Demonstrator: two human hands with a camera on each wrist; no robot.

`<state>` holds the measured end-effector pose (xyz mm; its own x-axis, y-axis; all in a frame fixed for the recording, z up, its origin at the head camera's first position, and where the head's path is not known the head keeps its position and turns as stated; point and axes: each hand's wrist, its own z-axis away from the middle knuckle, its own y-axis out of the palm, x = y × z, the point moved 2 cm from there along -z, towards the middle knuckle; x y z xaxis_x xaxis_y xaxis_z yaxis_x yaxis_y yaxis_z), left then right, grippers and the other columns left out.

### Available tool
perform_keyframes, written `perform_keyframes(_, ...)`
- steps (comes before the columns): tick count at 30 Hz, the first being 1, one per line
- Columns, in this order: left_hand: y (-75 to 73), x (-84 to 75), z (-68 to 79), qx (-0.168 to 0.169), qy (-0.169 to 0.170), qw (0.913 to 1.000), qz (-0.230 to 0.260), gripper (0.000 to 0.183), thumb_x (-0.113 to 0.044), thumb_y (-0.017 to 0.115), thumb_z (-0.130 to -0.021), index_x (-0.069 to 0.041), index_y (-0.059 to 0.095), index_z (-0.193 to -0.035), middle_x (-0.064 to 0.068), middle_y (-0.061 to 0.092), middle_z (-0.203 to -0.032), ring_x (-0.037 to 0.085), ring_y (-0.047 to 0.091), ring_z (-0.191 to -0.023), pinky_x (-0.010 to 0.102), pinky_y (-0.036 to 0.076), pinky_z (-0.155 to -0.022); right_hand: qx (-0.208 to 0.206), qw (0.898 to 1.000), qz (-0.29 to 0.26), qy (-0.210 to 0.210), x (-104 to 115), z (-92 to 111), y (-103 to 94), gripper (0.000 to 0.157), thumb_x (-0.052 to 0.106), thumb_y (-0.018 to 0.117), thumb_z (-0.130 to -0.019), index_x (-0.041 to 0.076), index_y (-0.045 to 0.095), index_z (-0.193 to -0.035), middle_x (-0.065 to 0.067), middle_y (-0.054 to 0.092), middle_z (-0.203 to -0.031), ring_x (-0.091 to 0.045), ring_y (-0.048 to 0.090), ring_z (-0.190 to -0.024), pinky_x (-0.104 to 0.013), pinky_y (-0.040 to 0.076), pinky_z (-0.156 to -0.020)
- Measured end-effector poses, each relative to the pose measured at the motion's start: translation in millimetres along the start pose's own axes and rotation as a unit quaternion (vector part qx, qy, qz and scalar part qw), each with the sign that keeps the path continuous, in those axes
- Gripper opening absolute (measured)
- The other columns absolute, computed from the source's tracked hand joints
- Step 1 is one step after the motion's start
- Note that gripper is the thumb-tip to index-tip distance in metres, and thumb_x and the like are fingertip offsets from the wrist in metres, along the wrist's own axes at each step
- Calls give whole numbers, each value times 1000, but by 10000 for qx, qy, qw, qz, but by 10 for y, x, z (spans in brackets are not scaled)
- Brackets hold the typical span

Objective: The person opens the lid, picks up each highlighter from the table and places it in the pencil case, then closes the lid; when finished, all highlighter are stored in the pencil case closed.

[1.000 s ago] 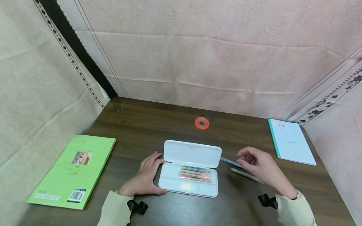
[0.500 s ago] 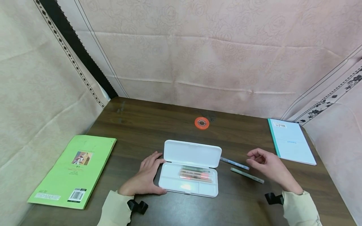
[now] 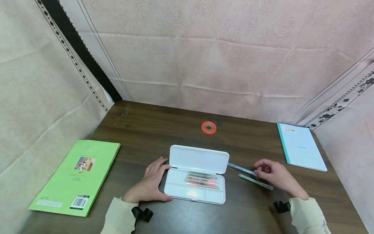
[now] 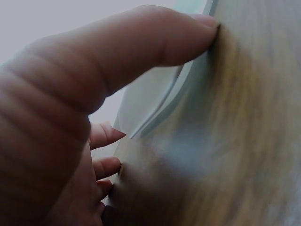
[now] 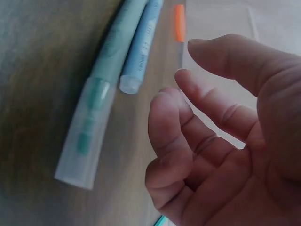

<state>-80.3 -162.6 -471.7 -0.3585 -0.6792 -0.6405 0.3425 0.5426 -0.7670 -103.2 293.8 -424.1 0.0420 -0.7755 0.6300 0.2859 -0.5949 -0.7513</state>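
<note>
A white pencil case (image 3: 175, 191) lies with its lid raised in the head view, several pens (image 3: 201, 180) inside its tray. My left hand (image 3: 150, 183) rests at the case's left side, fingers extended, thumb by the front left corner; the left wrist view shows that thumb (image 4: 141, 42) along the case edge. Right of the case lie a blue pen (image 3: 241, 169) and a green capped pen (image 3: 255, 182). My right hand (image 3: 273, 175) hovers by the blue pen's right end, fingers loosely bent. In the right wrist view nothing sits between its thumb and fingers.
A green book (image 3: 76, 178) lies on the left of the wooden table (image 3: 146, 130). Behind the case is an orange ring-shaped object (image 3: 208, 127). A light blue notebook (image 3: 302, 146) lies at the far right. Patterned cloth (image 3: 190, 58) hangs around the table.
My right hand has drawn back to the right from above the two pens, then dipped slightly beside the blue pen's end. My left hand and the case have stayed in place.
</note>
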Motion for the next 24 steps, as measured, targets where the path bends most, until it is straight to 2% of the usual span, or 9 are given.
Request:
perform_keyframes(11, 7, -8, -1, -17, 37, 10000, -47, 98, -51, 85, -63, -13, 40, -141, 16, 21, -159, 36, 11, -151, 59, 11, -114, 309, 9991, 280, -4, 2, -98, 100, 15, 19, 70, -91, 11, 67, -104, -1, 64, -90, -17, 54, -79, -27, 47, -65)
perform_keyframes(24, 0, -8, 1, 18, -13, 10000, -26, 97, -51, 85, -64, -13, 40, -141, 15, 21, -159, 36, 11, -151, 60, 11, -114, 329, 9974, 634, -75, 11, -144, 144, 5, 12, 69, -90, 10, 68, -95, 0, 62, -83, -15, 52, -75, -25, 44, -62)
